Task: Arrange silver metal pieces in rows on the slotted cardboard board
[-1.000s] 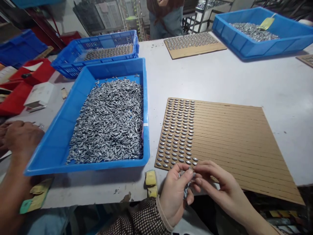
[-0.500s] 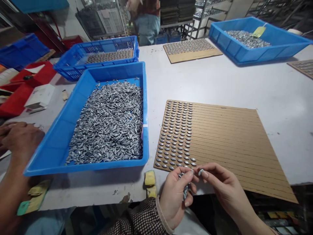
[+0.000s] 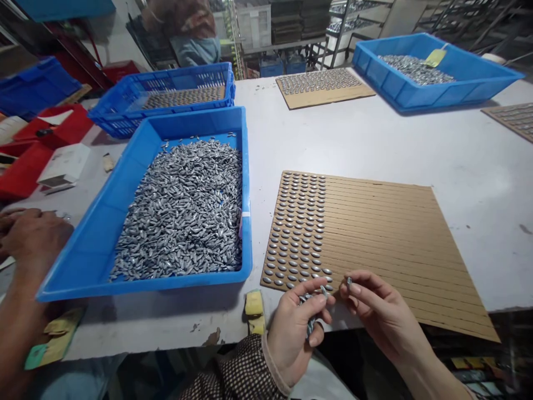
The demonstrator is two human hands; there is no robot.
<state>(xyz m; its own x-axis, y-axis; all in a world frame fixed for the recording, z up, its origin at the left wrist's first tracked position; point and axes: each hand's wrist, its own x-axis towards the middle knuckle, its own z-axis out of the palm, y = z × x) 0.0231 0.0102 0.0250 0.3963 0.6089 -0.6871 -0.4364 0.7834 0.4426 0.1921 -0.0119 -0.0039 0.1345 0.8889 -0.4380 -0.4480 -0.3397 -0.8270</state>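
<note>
My left hand [image 3: 297, 328] is closed round several small grey metal pieces [image 3: 310, 325], one of them pinched upright at the thumb and fingertip. Just to its right, my right hand [image 3: 381, 311] pinches a single oval metal piece [image 3: 348, 281] between thumb and forefinger. Both hands hover over the near edge of a brown cardboard sheet [image 3: 387, 239] with parallel slits across it. Rows of oval metal pieces [image 3: 300, 222] stand in the slits on the sheet's left side. The lower fingers of my right hand are partly hidden.
Left of the sheet stands a blue tray [image 3: 249, 239] heaped with loose metal pieces. A blue crate [image 3: 100, 119], a filled sheet [image 3: 328, 100] and another blue tray [image 3: 458, 91] lie farther back. Another person's hands [image 3: 35, 233] are at the far left. Yellow tape [image 3: 255, 305] sticks to the table edge.
My right hand has moved slightly right, away from the left hand, with its piece turned upright. A piece now shows at my left fingertips. The person in the background has shifted left.
</note>
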